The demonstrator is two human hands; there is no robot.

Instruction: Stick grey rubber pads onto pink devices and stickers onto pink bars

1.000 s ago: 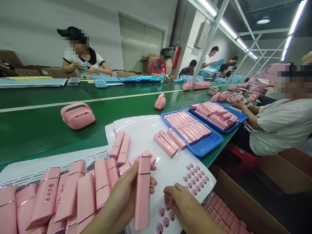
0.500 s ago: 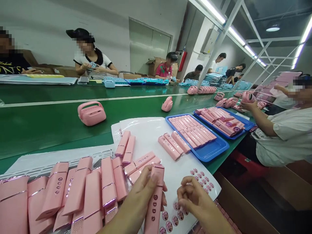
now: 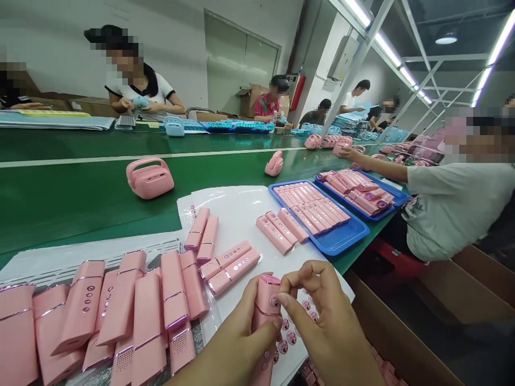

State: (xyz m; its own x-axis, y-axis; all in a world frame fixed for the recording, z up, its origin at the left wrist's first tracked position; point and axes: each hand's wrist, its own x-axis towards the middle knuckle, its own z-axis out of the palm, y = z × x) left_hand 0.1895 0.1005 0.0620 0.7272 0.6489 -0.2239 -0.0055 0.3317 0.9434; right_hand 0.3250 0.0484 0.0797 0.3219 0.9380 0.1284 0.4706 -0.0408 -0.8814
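While the left hand (image 3: 237, 335) grips a pink bar speaker (image 3: 266, 305) upright, the right hand (image 3: 325, 316) pinches narrow against it;
round pink stickers (image 3: 292, 336) sit just beside it; more pink speakers (image 3: 148, 316) lie left of it.

No legible txt; round stickers (image 3: 292, 337) too small

A factory assembly floor is shown, its green conveyor belt (image 3: 60, 187) lined with seated workers (image 3: 137, 91) and blue trays (image 3: 341, 241) beneath strip lights (image 3: 386, 48).
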